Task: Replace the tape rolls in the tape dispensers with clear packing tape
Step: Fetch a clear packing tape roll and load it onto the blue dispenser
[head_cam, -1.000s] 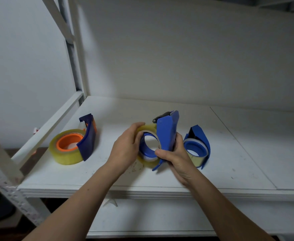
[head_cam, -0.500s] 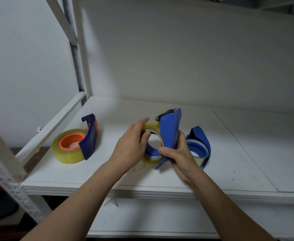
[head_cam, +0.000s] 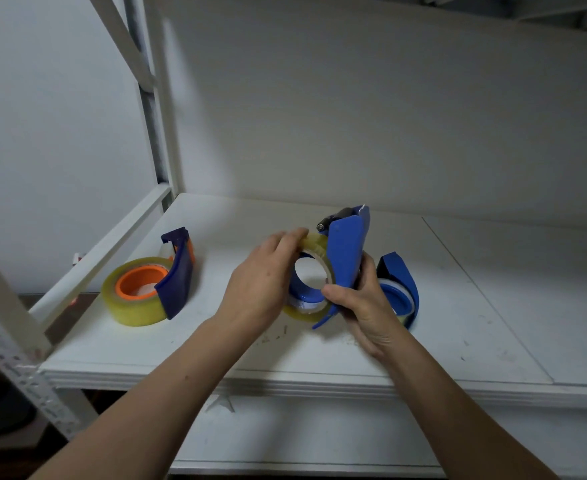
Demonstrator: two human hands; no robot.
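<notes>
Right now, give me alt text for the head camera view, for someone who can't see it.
The right hand grips an upright blue dispenser at a white shelf while the left hand grips the clear roll in it. An orange-cored dispenser lies to the left, a third dispenser just behind the right hand.

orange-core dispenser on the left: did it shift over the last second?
No. The orange-core dispenser lies in the same spot on the shelf, just inside the shelf's left rail, with the same gap to it as before.
</notes>
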